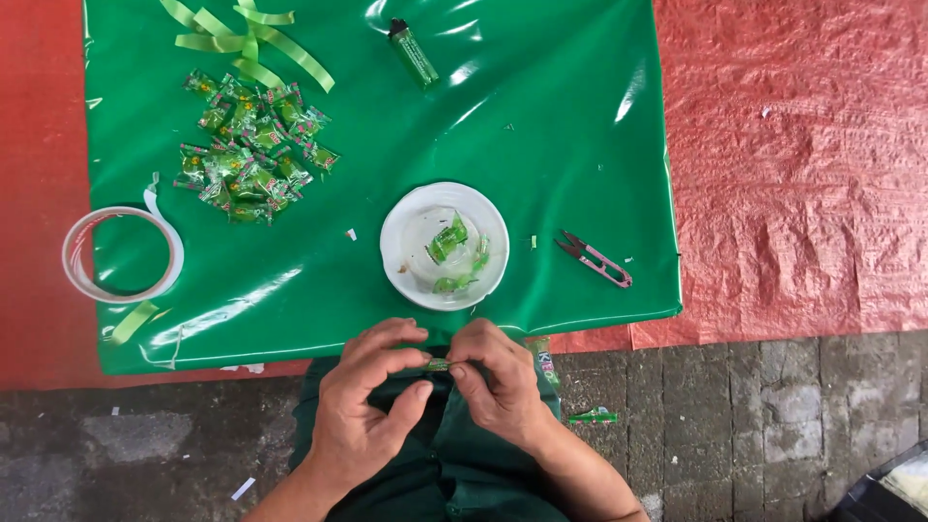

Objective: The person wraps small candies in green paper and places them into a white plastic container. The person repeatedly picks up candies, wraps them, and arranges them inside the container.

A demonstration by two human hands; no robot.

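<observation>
My left hand (365,406) and my right hand (498,382) meet over my lap, just below the near edge of the green plastic sheet (541,126). Both pinch a small green wrapped candy (439,364) between thumbs and fingertips. Right above the hands, a white round dish (398,242) rests on the sheet with a few green wrapped candies (449,239) in it. A pile of several green wrapped candies (249,150) lies at the far left of the sheet.
Small pink-handled snips (594,259) lie right of the dish. A tape roll (121,254) sits at the sheet's left edge. Light green ribbon (249,41) and a green lighter (413,53) lie at the far side. A red tarp (793,164) covers the ground to the right; a candy wrapper (593,417) lies on the stone pavement.
</observation>
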